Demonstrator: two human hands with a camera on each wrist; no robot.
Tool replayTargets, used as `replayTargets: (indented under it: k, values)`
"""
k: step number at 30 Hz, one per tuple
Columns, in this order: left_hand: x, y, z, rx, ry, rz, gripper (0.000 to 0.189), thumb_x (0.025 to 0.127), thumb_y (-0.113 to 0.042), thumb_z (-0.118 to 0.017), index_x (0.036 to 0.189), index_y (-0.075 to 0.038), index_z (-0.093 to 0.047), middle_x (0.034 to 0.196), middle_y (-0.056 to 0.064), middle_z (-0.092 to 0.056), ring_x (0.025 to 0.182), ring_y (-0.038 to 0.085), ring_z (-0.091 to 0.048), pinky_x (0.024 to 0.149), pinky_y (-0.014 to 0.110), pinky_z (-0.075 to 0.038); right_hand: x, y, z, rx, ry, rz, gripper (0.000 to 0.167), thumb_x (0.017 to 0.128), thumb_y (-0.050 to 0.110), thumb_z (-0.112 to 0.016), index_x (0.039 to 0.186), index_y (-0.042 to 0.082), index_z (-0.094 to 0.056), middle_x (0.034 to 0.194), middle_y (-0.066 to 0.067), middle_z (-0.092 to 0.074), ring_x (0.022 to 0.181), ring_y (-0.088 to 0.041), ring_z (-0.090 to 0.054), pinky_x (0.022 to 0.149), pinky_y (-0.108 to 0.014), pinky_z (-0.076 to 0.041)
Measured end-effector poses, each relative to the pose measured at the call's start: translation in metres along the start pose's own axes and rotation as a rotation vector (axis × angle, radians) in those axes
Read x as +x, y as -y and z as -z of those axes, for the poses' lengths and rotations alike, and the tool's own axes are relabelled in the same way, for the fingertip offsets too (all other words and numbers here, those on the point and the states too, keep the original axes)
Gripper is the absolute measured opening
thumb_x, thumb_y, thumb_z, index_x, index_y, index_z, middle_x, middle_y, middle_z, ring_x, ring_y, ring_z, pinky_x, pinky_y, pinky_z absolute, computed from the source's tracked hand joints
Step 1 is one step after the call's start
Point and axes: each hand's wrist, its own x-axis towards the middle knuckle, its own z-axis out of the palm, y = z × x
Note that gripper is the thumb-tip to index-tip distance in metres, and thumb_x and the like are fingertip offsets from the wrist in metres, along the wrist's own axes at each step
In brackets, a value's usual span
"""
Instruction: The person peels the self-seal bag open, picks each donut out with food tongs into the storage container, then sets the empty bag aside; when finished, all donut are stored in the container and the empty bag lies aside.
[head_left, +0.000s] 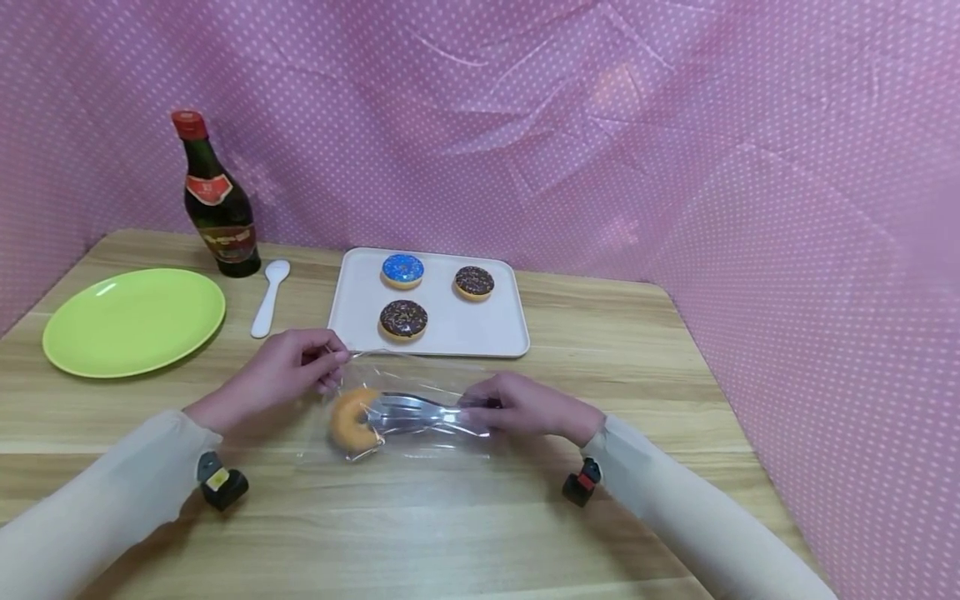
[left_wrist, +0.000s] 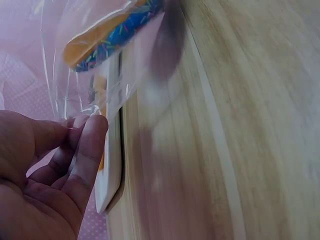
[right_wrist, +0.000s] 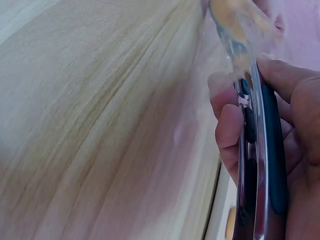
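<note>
My left hand point(head_left: 296, 362) pinches the upper left corner of a clear plastic bag point(head_left: 420, 379) between thumb and fingers. Inside the bag is a donut point(head_left: 347, 423), its plain tan side upward. In the left wrist view the donut point(left_wrist: 117, 37) shows blue icing with coloured sprinkles on its underside. Metal tongs point(head_left: 408, 412) reach into the bag, their ends at the donut's ring. My right hand point(head_left: 525, 406) grips the tongs' handles; in the right wrist view the tongs point(right_wrist: 260, 155) have dark grips, with thumb and fingers on opposite sides.
Behind the bag, a white tray point(head_left: 480, 333) carries a blue-iced donut point(head_left: 402, 271) and two chocolate ones point(head_left: 403, 320). Farther left are a white spoon point(head_left: 272, 298), a green plate point(head_left: 135, 323) and an upright dark bottle point(head_left: 221, 208). Pink dotted cloth point(head_left: 480, 125) hangs around the table.
</note>
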Motion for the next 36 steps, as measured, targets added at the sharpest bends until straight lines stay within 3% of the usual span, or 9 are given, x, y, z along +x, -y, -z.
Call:
replayTargets:
  k: [4, 13, 22, 29, 36]
  values:
    - [-0.001, 0.002, 0.002, 0.001, -0.001, -0.008, 0.016, 0.108, -0.009, -0.057, 0.102, 0.0, -0.069, 0.084, 0.008, -0.067, 0.072, 0.01, -0.061, 0.063, 0.024, -0.057, -0.01, 0.0, 0.004, -0.015, -0.029, -0.019, 0.017, 0.107, 0.023, -0.061, 0.11, 0.014, -0.075, 0.084, 0.006, -0.066, 0.069, -0.002, -0.057, 0.064, -0.02, -0.053]
    - [-0.002, 0.003, 0.006, 0.025, -0.001, 0.007, 0.017, 0.107, -0.012, -0.059, 0.105, -0.001, -0.071, 0.081, 0.006, -0.069, 0.069, 0.006, -0.061, 0.062, 0.022, -0.058, -0.043, -0.004, 0.013, 0.019, -0.113, -0.113, 0.021, 0.107, 0.024, -0.061, 0.119, 0.012, -0.074, 0.084, -0.01, -0.071, 0.066, -0.006, -0.058, 0.059, -0.021, -0.051]
    - [-0.002, 0.003, 0.008, 0.019, 0.009, -0.014, 0.017, 0.107, -0.013, -0.059, 0.104, -0.001, -0.072, 0.082, 0.006, -0.07, 0.07, 0.006, -0.063, 0.064, 0.024, -0.06, -0.071, -0.013, 0.022, 0.041, -0.178, -0.152, 0.025, 0.107, 0.024, -0.062, 0.117, 0.005, -0.074, 0.088, -0.017, -0.072, 0.069, -0.013, -0.062, 0.057, -0.024, -0.054]
    - [-0.004, 0.005, 0.012, 0.033, 0.023, 0.024, 0.017, 0.108, -0.015, -0.058, 0.105, -0.004, -0.071, 0.084, 0.006, -0.07, 0.073, 0.009, -0.065, 0.066, 0.025, -0.06, -0.095, -0.022, 0.029, 0.058, -0.211, -0.195, 0.023, 0.107, 0.021, -0.062, 0.117, 0.004, -0.073, 0.092, -0.018, -0.072, 0.069, -0.013, -0.064, 0.058, -0.031, -0.059]
    - [-0.005, 0.008, 0.014, 0.035, 0.019, 0.026, 0.018, 0.108, -0.015, -0.058, 0.106, -0.004, -0.071, 0.084, 0.007, -0.069, 0.073, 0.01, -0.064, 0.065, 0.026, -0.061, -0.119, -0.029, 0.033, 0.067, -0.269, -0.223, 0.025, 0.108, 0.021, -0.06, 0.116, 0.001, -0.072, 0.089, -0.019, -0.071, 0.066, -0.013, -0.063, 0.056, -0.031, -0.058]
